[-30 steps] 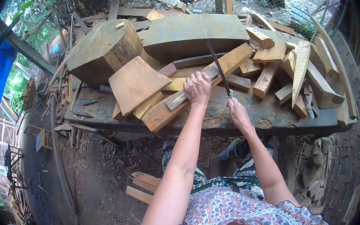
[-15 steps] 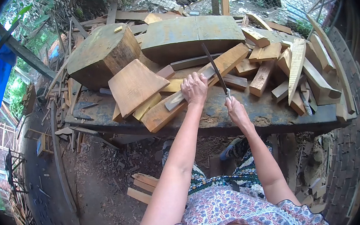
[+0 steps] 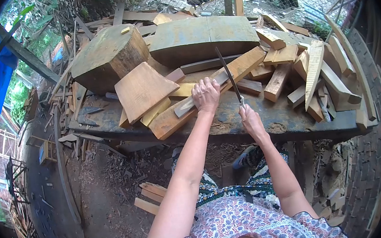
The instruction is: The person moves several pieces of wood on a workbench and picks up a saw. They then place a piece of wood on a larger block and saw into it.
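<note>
My left hand (image 3: 206, 95) is closed over a thin grey-brown wooden strip (image 3: 184, 107), pressing it onto a thick wooden beam (image 3: 168, 123) that lies slantwise on the bench. My right hand (image 3: 250, 118) grips the pale, wrapped-looking handle of a long, narrow, saw-like blade (image 3: 225, 66). The dark blade points away from me and crosses the strip near its far right end, beyond my left hand. Its teeth, if any, are too small to make out. A tapered flat board (image 3: 145, 91) rests on other pieces left of my left hand.
The worn bench (image 3: 113, 122) carries a large wood block (image 3: 106, 58) at back left and a long curved block (image 3: 203, 37) behind the beam. Several offcuts (image 3: 279, 83) are piled on the right. Scrap boards (image 3: 150, 198) lie on the ground below.
The blade has shifted very slightly to the right across the strip. My left hand stays in place on the strip.
</note>
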A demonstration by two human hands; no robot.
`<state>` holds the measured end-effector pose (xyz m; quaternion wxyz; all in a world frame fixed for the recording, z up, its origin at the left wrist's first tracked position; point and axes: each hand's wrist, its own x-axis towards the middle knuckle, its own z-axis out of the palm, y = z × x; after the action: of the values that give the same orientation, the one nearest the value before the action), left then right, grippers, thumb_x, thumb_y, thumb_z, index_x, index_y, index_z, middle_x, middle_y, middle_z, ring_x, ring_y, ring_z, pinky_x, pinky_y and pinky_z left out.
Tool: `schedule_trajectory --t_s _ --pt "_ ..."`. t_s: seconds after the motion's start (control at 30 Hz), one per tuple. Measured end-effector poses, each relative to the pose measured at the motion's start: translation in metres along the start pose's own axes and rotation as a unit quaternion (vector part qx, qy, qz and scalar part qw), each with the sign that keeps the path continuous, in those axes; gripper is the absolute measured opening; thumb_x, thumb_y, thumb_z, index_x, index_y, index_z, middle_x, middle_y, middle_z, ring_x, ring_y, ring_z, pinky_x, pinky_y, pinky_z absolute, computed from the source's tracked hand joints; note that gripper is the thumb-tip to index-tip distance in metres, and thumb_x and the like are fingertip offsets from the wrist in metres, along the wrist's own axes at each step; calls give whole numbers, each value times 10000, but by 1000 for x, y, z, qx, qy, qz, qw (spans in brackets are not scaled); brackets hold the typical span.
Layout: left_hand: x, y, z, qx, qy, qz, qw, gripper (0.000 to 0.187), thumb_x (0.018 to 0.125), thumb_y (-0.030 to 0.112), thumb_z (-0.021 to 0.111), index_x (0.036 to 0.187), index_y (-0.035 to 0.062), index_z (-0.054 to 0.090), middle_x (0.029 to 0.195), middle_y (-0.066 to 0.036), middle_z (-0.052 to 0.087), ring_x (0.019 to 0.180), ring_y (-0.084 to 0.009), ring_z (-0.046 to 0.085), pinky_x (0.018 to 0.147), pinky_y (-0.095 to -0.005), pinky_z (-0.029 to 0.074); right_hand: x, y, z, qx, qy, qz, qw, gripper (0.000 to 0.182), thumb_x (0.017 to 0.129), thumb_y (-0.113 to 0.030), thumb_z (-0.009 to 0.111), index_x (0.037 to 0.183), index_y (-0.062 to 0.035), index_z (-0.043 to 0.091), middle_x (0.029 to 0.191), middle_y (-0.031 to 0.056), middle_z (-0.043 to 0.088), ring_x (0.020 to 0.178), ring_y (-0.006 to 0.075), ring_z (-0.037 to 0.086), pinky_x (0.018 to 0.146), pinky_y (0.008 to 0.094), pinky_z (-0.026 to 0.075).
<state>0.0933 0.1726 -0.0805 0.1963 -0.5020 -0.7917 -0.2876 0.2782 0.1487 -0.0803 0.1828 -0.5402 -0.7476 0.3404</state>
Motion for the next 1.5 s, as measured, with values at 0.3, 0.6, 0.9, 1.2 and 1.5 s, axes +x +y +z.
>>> schedule_trajectory --t_s 0.3,0.6,0.9,1.2,1.5 --pt "-2 -10 -7 -10 -81 39 996 475 924 432 429 1142 38 580 993 -144 631 927 -288 614 811 -425 452 5 -1 -10 -19 -11 -18 1000 363 981 -356 370 1026 -21 501 912 305 607 919 490 559 775 565 423" --pt "-8 -8 -11 11 -88 28 996 506 923 466 428 1164 46 574 1009 -139 631 919 -284 609 801 -425 447 4 -9 -13 -40 -12 -13 999 364 976 -369 383 1039 -30 502 913 304 618 922 493 568 782 569 436" --pt "4 -1 -8 0 -122 -99 988 421 935 396 385 911 75 656 914 -150 670 900 -304 637 808 -436 457 -2 -12 -18 -46 -22 -2 999 357 974 -359 389 1040 -26 501 908 303 620 919 487 575 778 566 443" --pt "-3 -1 -1 16 -5 -49 999 308 886 307 453 771 88 637 805 -114 660 780 -289 641 733 -428 467 -4 -3 -11 -9 -12 -4 1000 369 974 -370 386 1035 -26 505 916 306 614 933 488 566 789 561 436" --pt "-4 -1 -1 19 -17 -51 998 300 885 303 456 776 86 632 813 -119 657 776 -288 638 734 -424 461 9 -2 -20 -54 -21 -11 998 381 974 -380 375 1045 -32 510 936 292 618 936 489 562 792 559 432"
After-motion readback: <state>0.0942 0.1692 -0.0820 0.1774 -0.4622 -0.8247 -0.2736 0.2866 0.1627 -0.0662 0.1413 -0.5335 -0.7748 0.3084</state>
